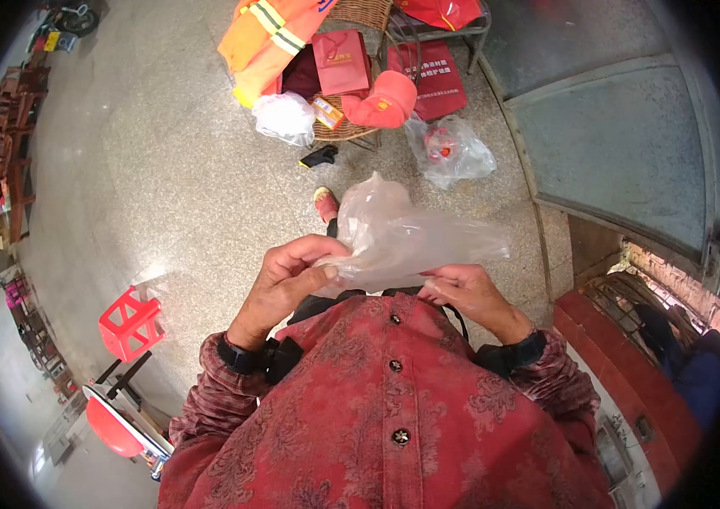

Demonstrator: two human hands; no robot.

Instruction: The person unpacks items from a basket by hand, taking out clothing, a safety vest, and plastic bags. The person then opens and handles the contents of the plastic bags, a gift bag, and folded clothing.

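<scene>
A crumpled, see-through plastic bag [415, 242] is stretched between my two hands in front of my waist. On its left side, my left hand [292, 280] pinches the film between thumb and fingers. My right hand [470, 293] grips the lower right edge of the same bag, with thumb and fingers pressed together. The bag looks thin, and its upper part sticks up beyond my left hand. Nothing can be made out inside it.
Ahead, a wicker chair [351, 127] carries an orange vest [271, 42], a red bag [341, 64], a red cap [384, 100] and a white bag [285, 117]. Another clear bag [453, 153] and a black glove [319, 157] lie on the floor. A red stool [131, 324] stands left.
</scene>
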